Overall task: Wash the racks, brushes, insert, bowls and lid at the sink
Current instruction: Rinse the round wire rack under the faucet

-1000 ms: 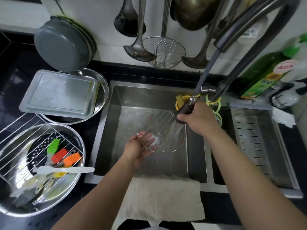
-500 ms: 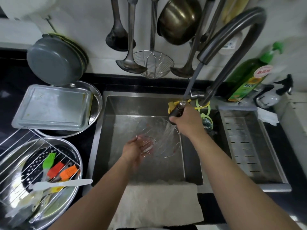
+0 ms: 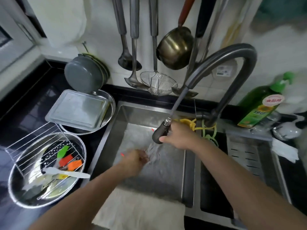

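Note:
Down in the sink [image 3: 109, 146], my left hand [image 3: 134, 159] holds a round wire rack [image 3: 150, 152], which is blurred by motion and running water. My right hand [image 3: 177, 136] grips the pull-out spray head [image 3: 159, 133], and the water falls onto the rack just past my left fingers. On the counter at left, a steel bowl [image 3: 16, 188] holds a perforated insert [image 3: 73, 146], green, red and orange brushes [image 3: 66, 160] and a white brush [image 3: 66, 173]. A rectangular wire rack [image 3: 33, 146] lies over them. Behind, a square lid [image 3: 78, 110] rests on a second bowl [image 3: 111, 103].
Ladles, a wire skimmer [image 3: 157, 83] and a brass pot [image 3: 176, 50] hang above the sink. Grey plates [image 3: 84, 73] lean on the wall. A green soap bottle [image 3: 259, 107] stands at right beside the right basin's slotted tray [image 3: 249, 156]. A towel [image 3: 141, 211] lies over the front edge.
My view has tilted up and pulled back. My left hand has lowered the round rack deeper into the sink, and my right hand has brought the spray head closer above it.

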Available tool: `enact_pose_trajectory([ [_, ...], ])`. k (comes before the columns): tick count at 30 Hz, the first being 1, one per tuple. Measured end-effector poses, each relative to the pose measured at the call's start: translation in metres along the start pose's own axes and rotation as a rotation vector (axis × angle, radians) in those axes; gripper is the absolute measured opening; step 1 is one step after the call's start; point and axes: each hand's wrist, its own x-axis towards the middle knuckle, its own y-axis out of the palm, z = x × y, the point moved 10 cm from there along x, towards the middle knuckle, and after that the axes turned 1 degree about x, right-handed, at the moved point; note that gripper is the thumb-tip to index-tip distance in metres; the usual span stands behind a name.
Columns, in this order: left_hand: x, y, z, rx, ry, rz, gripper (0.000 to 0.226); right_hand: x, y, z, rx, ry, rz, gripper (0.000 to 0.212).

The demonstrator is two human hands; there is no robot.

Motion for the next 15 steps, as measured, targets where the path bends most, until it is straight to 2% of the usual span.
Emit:
enact_pose_trajectory([
  [3, -0.018, -0.003, -0.022, 0.495, 0.158, -0.030, 0.016, 0.003, -0.027, 0.013, -0.174, -0.139, 0.050, 0.045],
  [6, -0.026, -0.017, -0.024, 0.569, 0.157, -0.146, 0.023, 0.017, -0.057, 0.012, -0.227, -0.164, 0.031, 0.038],
  [8, -0.027, -0.021, -0.015, 0.572, 0.111, -0.158, 0.011, 0.024, -0.070, 0.016, -0.114, -0.178, 0.021, 0.037],
  [9, -0.026, -0.021, -0.002, 0.616, 0.054, -0.140, 0.014, 0.025, -0.072, 0.016, -0.069, -0.183, 0.023, 0.035],
  [12, -0.021, -0.011, 0.058, 0.757, -0.155, 0.000, 0.049, 0.020, -0.066, 0.015, -0.017, -0.209, -0.003, 0.016],
  [15, -0.018, 0.012, 0.099, 0.733, -0.240, 0.115, 0.063, 0.007, -0.047, 0.011, -0.064, -0.213, -0.033, 0.012],
])
